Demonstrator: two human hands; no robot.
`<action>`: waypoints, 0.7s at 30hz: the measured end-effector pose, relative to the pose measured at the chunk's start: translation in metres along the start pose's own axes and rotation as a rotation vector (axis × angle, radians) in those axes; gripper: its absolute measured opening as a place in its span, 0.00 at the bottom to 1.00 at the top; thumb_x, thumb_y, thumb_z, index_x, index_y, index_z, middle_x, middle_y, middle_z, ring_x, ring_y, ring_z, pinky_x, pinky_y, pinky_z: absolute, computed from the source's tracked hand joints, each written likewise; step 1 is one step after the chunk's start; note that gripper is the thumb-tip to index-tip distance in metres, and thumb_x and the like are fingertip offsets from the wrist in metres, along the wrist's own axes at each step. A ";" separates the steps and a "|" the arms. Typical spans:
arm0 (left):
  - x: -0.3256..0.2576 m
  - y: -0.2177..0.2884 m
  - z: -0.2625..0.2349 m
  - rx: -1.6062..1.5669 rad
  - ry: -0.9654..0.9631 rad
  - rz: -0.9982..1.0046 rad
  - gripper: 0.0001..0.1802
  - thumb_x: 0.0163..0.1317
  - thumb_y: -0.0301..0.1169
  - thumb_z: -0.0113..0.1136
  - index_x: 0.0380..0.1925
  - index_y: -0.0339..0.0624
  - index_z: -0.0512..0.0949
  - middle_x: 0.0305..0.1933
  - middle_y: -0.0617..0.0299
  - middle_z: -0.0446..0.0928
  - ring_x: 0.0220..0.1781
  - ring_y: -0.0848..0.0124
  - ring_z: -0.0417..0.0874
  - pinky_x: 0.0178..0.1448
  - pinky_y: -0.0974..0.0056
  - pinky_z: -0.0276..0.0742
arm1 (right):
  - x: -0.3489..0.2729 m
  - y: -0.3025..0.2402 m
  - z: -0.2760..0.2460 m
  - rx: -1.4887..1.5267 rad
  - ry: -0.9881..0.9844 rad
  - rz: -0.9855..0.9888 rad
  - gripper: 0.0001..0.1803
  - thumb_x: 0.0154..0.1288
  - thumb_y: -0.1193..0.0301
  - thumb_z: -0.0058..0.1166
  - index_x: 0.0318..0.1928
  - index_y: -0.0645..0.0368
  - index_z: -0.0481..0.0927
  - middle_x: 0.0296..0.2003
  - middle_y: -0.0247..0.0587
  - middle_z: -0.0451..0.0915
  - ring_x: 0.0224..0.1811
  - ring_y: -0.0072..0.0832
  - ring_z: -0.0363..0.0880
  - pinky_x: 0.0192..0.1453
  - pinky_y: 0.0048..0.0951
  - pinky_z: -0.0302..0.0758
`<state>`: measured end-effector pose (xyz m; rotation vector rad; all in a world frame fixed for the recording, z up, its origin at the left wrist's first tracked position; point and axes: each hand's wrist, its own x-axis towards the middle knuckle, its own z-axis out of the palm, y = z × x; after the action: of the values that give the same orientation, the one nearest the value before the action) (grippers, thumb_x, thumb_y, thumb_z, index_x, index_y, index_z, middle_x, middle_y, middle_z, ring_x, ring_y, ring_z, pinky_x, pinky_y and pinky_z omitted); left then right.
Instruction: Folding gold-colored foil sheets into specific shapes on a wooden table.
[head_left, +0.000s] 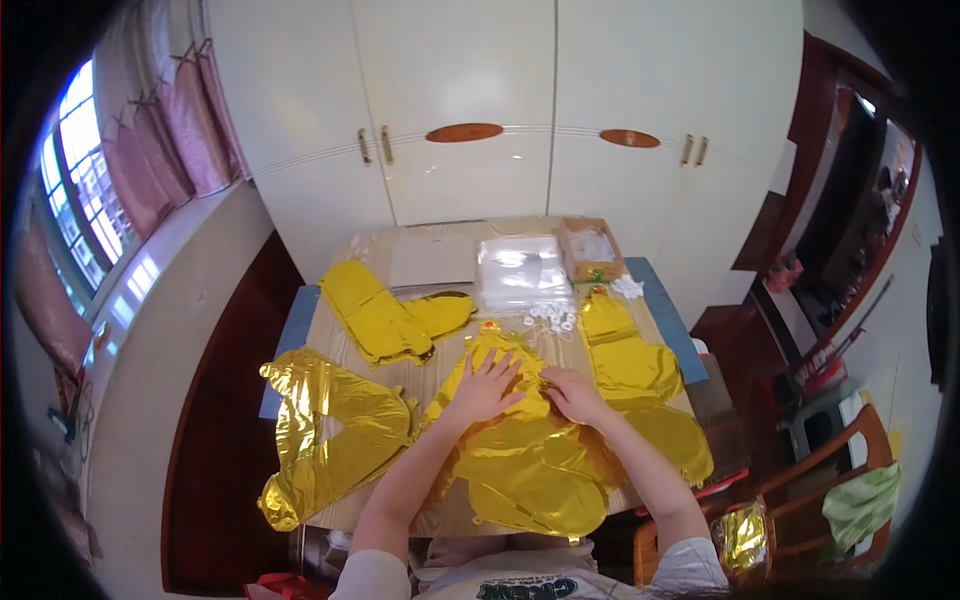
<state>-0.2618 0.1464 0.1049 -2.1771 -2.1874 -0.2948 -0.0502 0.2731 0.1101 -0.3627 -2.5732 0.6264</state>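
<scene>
- Two hands, left hand (487, 387) and right hand (574, 393), spread flat on the gold foil balloon (530, 455) at the worktop (445, 515) near edge; grip released, merely pressing.
- Probably light, limp, crinkly, slippery, easily punctured.
- Best taken by pinching the flat seam edge.

Both hands (487, 387) (575, 394) flat, fingers spread

- We list a light wooden table (330, 335) standing before white cupboards.
- On it we count flattened gold foil balloons (385, 318), a sheet of cardboard (432, 260), a stack of clear plastic bags (522, 270), a small open box (592, 248) and white rings (552, 320).
</scene>
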 end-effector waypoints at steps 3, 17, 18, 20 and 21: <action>-0.031 -0.001 -0.020 -0.070 0.065 -0.026 0.35 0.68 0.56 0.45 0.69 0.48 0.62 0.74 0.54 0.59 0.78 0.50 0.51 0.76 0.35 0.42 | 0.008 -0.025 -0.002 -0.127 -0.099 -0.005 0.23 0.67 0.65 0.51 0.61 0.55 0.72 0.63 0.47 0.71 0.67 0.45 0.65 0.72 0.47 0.58; -0.264 -0.047 -0.093 -0.181 0.163 -0.554 0.38 0.53 0.45 0.67 0.62 0.41 0.69 0.70 0.43 0.61 0.74 0.44 0.56 0.75 0.40 0.49 | 0.081 -0.093 0.041 -0.105 -0.457 -0.002 0.23 0.66 0.59 0.52 0.59 0.51 0.75 0.62 0.37 0.72 0.64 0.37 0.69 0.66 0.45 0.63; -0.274 -0.045 -0.098 -0.173 0.149 -0.583 0.40 0.51 0.45 0.69 0.63 0.41 0.68 0.70 0.42 0.60 0.74 0.43 0.55 0.76 0.40 0.48 | 0.087 -0.102 0.050 -0.125 -0.488 -0.067 0.22 0.65 0.61 0.53 0.58 0.51 0.76 0.62 0.36 0.73 0.63 0.36 0.70 0.65 0.44 0.64; -0.303 -0.051 -0.099 -0.063 0.017 -0.646 0.45 0.47 0.47 0.71 0.64 0.41 0.66 0.71 0.42 0.59 0.75 0.44 0.54 0.76 0.40 0.46 | 0.091 -0.115 0.074 -0.143 -0.546 -0.199 0.22 0.62 0.64 0.55 0.57 0.52 0.77 0.60 0.35 0.74 0.60 0.36 0.72 0.61 0.41 0.66; -0.316 -0.053 -0.100 -0.004 -0.051 -0.682 0.48 0.46 0.49 0.72 0.65 0.41 0.65 0.71 0.42 0.59 0.76 0.44 0.53 0.77 0.40 0.45 | 0.091 -0.122 0.085 -0.112 -0.502 -0.255 0.23 0.61 0.65 0.56 0.58 0.51 0.76 0.61 0.36 0.74 0.61 0.36 0.71 0.61 0.41 0.66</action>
<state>-0.3212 -0.1814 0.1463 -1.3716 -2.8848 -0.2573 -0.1877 0.1695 0.1370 0.1083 -3.0694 0.5314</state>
